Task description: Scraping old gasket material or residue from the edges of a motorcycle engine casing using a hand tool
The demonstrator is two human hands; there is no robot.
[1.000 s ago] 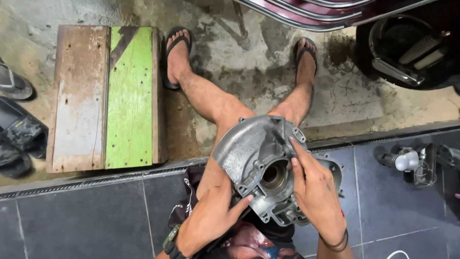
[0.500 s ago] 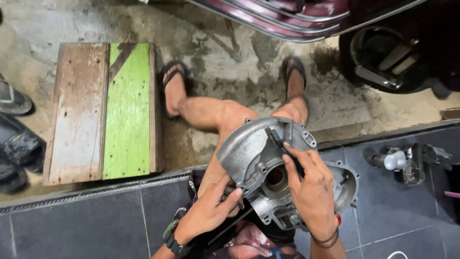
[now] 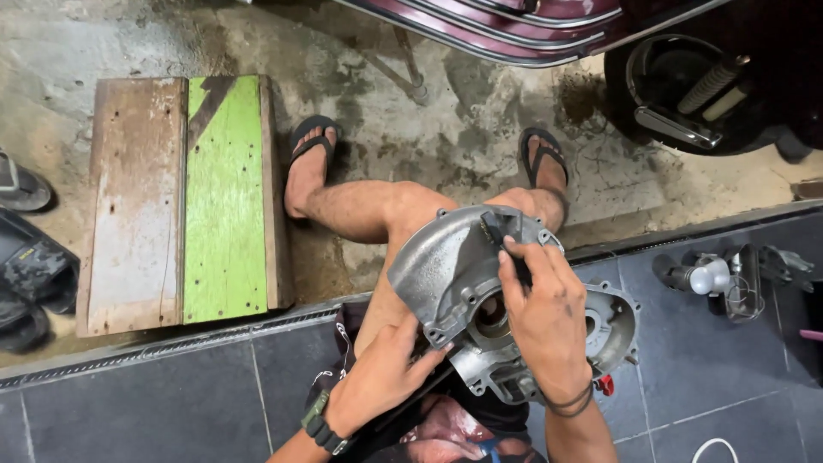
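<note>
The left hand (image 3: 386, 377) gripped the bottom edge of a grey metal engine case (image 3: 467, 274) that sat on the person's lap. The right hand (image 3: 540, 321) lay flat on top of the case with fingers stretched out, pressing a small black part (image 3: 497, 227) near the rim. Past the knees, two feet in black sandals (image 3: 313, 141) stood on the dirty floor. A green and brown board (image 3: 184, 197) lay to the left. A wheel (image 3: 686, 86) sat far off to the right.

We see a wooden board (image 3: 176, 201), half painted green, lying on the stained concrete floor (image 3: 429, 111). Dark shoes (image 3: 30, 274) sit at left, and what may be a scooter wheel (image 3: 694, 86) stands upper right.
</note>
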